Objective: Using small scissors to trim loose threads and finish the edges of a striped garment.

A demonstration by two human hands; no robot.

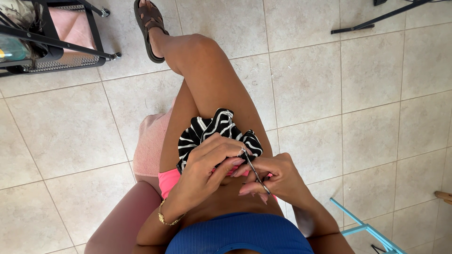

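A black-and-white striped cloth (pixel 214 129) lies bunched on my crossed thigh. My left hand (pixel 205 164), with a gold bracelet at the wrist, is curled over the cloth's near edge, fingertips pinching at it. My right hand (pixel 278 178) grips a slim metal tool like small scissors (pixel 256 173). The tool's tip points up to the left hand's fingertips. Both hands touch each other just above my pink shorts (pixel 168 181). What the left fingertips pinch is too small to make out.
I sit on a pink seat (pixel 148 141) over a beige tiled floor (pixel 329 84). A black wire cart (pixel 56 42) stands at the top left, and my sandalled foot (pixel 149 26) is beside it. A light blue frame (pixel 365 228) is at the lower right, black stand legs (pixel 376 19) at the top right.
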